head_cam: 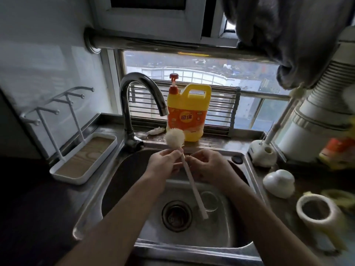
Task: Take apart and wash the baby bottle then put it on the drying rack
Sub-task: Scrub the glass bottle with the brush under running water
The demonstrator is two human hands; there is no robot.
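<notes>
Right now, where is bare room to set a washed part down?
The drying rack's tray, left of the faucet, is bare. Sink floor between drain and near wall is free. The right counter is crowded: brush stand, white dome, cup.

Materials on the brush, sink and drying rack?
The brush: fluffy cream head, sponge or soft bristle, hard to tell; matte pale handle, likely plastic. The sink: brushed stainless steel, by its grey sheen and reflections. The drying rack: glossy white tray and pegs, plastic or coated metal; wood-grain inset, possibly printed.
</notes>
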